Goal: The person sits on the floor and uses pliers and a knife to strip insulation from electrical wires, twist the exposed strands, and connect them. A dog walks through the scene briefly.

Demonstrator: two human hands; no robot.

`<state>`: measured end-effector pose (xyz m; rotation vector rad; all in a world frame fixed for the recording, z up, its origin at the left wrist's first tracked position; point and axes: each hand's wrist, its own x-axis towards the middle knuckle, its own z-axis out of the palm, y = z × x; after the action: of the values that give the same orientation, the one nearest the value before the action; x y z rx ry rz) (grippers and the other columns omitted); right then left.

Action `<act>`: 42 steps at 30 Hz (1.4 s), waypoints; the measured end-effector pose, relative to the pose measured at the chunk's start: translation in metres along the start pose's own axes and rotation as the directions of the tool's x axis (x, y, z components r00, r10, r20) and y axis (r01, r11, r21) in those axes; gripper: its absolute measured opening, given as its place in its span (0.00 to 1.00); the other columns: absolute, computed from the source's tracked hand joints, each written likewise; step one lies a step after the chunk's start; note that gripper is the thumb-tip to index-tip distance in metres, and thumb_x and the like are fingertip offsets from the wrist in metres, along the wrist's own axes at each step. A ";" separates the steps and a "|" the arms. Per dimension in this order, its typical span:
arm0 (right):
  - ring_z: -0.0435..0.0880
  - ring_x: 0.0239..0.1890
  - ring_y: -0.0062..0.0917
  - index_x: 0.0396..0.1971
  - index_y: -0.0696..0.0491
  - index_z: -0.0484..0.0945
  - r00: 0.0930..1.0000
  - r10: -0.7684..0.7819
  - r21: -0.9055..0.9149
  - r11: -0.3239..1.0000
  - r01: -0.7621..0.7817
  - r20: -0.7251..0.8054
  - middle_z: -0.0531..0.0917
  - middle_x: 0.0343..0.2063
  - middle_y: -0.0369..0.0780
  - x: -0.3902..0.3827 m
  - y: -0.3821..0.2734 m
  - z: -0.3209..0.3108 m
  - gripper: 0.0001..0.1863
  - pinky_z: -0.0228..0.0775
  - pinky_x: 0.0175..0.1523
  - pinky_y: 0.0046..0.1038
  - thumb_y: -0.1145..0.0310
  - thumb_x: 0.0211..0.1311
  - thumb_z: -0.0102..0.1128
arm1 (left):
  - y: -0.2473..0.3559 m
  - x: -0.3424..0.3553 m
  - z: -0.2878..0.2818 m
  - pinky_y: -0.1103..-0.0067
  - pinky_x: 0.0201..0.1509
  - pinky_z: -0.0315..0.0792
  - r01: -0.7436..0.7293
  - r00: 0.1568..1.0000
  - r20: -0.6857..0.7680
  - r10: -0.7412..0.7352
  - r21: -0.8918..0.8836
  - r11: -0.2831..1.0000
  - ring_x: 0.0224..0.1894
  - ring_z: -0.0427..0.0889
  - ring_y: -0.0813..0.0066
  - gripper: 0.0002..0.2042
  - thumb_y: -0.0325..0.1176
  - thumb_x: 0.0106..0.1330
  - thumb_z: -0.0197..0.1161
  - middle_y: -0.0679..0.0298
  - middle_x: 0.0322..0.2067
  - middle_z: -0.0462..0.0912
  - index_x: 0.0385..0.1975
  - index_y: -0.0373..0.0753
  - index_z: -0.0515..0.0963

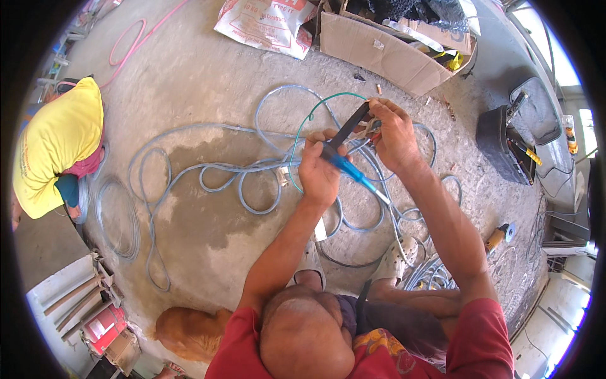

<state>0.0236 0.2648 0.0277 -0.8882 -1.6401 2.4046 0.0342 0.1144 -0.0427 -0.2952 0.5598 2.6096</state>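
My left hand is closed around a slim black and blue tool-like piece. Its blue part slants down to the right and ends in a pale, narrow tip; its exact kind is unclear. The black part reaches up toward my right hand, whose fingers are pinched at its upper end. A thin green wire arcs from those fingertips, over to the left and down past my left hand. Small reddish and beige bits show by my right palm, too covered to name. Below both hands lie loose coils of clear bluish hose.
A torn cardboard box and a white printed sack stand ahead. To the right are an open black toolbox and an angle grinder. A person in yellow bends at left. A brown dog lies near my left side.
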 end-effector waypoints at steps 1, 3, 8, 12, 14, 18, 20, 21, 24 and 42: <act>0.82 0.30 0.24 0.49 0.62 0.76 0.999 0.001 -0.081 0.997 0.002 0.046 0.81 0.31 0.41 0.007 0.001 -0.008 0.18 0.73 0.35 0.24 0.62 0.70 0.55 | -0.002 0.002 0.000 0.68 0.36 0.74 0.024 1.000 0.020 -0.024 -0.019 1.000 0.33 0.78 0.71 0.05 0.31 0.71 0.54 0.65 0.39 0.78 0.44 0.47 0.72; 0.82 0.31 0.23 0.49 0.61 0.77 0.995 0.014 -0.247 0.969 0.011 0.101 0.81 0.31 0.40 0.018 -0.004 -0.018 0.17 0.74 0.34 0.24 0.63 0.70 0.55 | 0.006 0.001 -0.009 0.74 0.30 0.71 0.105 0.993 -0.069 -0.094 0.177 0.979 0.29 0.75 0.74 0.07 0.27 0.68 0.58 0.67 0.34 0.76 0.43 0.46 0.71; 0.81 0.33 0.21 0.53 0.55 0.79 0.984 -0.066 -0.562 0.814 0.149 0.165 0.80 0.31 0.37 0.061 -0.052 -0.085 0.16 0.76 0.35 0.27 0.65 0.70 0.54 | 0.025 -0.020 -0.003 0.81 0.24 0.66 0.290 0.955 -0.179 -0.238 0.370 0.883 0.24 0.71 0.81 0.12 0.24 0.64 0.64 0.68 0.27 0.73 0.43 0.44 0.71; 0.71 0.63 0.43 0.63 0.51 0.72 0.794 -0.078 -0.797 -0.023 0.603 0.603 0.72 0.60 0.48 0.046 -0.060 -0.135 0.34 0.63 0.68 0.44 0.78 0.50 0.60 | 0.048 -0.031 0.009 0.82 0.25 0.67 0.324 0.928 -0.048 -0.369 0.591 0.738 0.25 0.72 0.82 0.12 0.26 0.63 0.65 0.66 0.29 0.75 0.42 0.42 0.71; 0.60 0.73 0.45 0.68 0.49 0.67 0.662 -0.133 -0.669 -0.013 0.743 0.738 0.65 0.67 0.49 -0.005 -0.065 -0.102 0.44 0.53 0.76 0.45 0.82 0.42 0.59 | 0.063 -0.034 0.024 0.83 0.26 0.67 0.250 0.913 -0.004 -0.408 0.795 0.552 0.26 0.73 0.83 0.11 0.27 0.62 0.67 0.67 0.29 0.76 0.40 0.41 0.72; 0.56 0.74 0.45 0.70 0.52 0.63 0.574 -0.133 -0.479 0.418 0.772 0.808 0.59 0.72 0.50 -0.079 -0.060 -0.064 0.44 0.51 0.76 0.43 0.70 0.51 0.71 | 0.064 -0.049 0.067 0.82 0.31 0.69 -0.033 0.872 0.175 -0.456 0.953 0.302 0.26 0.72 0.84 0.10 0.28 0.61 0.69 0.69 0.24 0.76 0.36 0.39 0.73; 0.69 0.66 0.46 0.65 0.54 0.69 0.609 -0.114 -0.450 0.571 0.687 0.785 0.72 0.62 0.51 -0.082 -0.039 -0.068 0.38 0.64 0.68 0.40 0.60 0.55 0.71 | 0.058 -0.059 0.081 0.82 0.31 0.68 -0.104 0.840 0.225 -0.494 0.960 0.259 0.27 0.72 0.84 0.12 0.31 0.61 0.71 0.68 0.27 0.76 0.36 0.39 0.72; 0.76 0.62 0.47 0.63 0.55 0.71 0.624 -0.105 -0.427 0.641 0.638 0.775 0.78 0.56 0.51 -0.084 -0.032 -0.073 0.36 0.70 0.63 0.39 0.55 0.57 0.71 | 0.057 -0.065 0.084 0.83 0.31 0.68 -0.141 0.821 0.250 -0.514 0.960 0.241 0.28 0.72 0.84 0.13 0.32 0.61 0.72 0.68 0.28 0.76 0.36 0.39 0.72; 0.84 0.50 0.37 0.61 0.56 0.74 0.583 0.284 -0.515 0.811 0.278 0.762 0.85 0.46 0.48 -0.098 -0.034 -0.081 0.36 0.75 0.52 0.37 0.49 0.59 0.70 | 0.052 -0.085 0.081 0.82 0.36 0.68 -0.113 0.774 0.227 -0.591 0.968 0.223 0.33 0.73 0.83 0.13 0.29 0.60 0.73 0.68 0.32 0.76 0.36 0.39 0.72; 0.78 0.30 0.46 0.26 0.60 0.78 0.586 0.147 -0.452 0.788 0.417 0.797 0.78 0.23 0.51 -0.146 -0.013 -0.112 0.23 0.68 0.38 0.42 0.52 0.68 0.60 | 0.035 -0.102 0.050 0.79 0.38 0.69 -0.143 0.807 0.326 -0.492 0.917 0.374 0.35 0.75 0.77 0.18 0.33 0.52 0.80 0.65 0.34 0.77 0.36 0.41 0.75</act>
<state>0.1984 0.3056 0.0706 0.5126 -2.7463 2.2721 0.1014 0.0680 0.0445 0.7390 1.5156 1.5921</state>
